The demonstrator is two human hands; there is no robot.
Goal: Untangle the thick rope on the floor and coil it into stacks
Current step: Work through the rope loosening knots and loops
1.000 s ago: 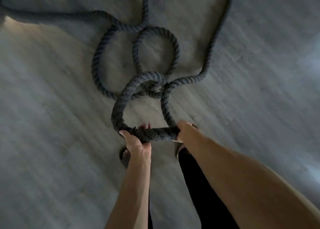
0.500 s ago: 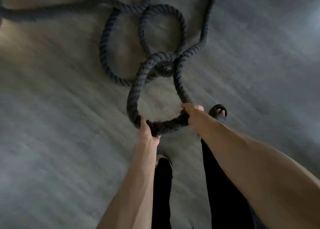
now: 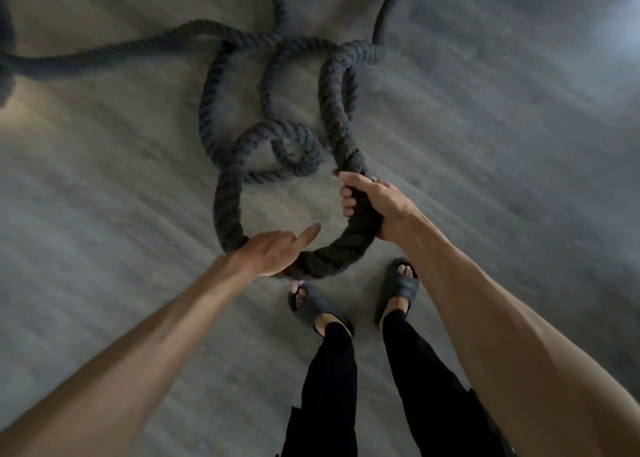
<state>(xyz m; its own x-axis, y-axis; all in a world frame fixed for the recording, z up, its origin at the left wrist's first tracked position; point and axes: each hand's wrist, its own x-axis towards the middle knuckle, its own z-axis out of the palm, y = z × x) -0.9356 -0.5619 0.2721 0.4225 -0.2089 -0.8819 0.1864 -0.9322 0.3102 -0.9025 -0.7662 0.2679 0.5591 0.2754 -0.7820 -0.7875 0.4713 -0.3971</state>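
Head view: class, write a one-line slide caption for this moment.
Both hands lift a loop of thick rope off the floor: right hand gripping, left hand draped over it.

You are working in dim, flat light. The brightest patch is a cool bluish glow on the floor [image 3: 620,24] at the far right corner, and a faint warm patch lies toward the far left edge. Motion blur streaks the floor's grain into diagonal smears, strongest at the left and right sides. The rope [image 3: 221,200] reads sharper near your hands, while its far strands at the top go soft and blurred. Wide-angle distortion stretches your forearms toward the lower corners. Shadows are weak and diffuse, with no glare.
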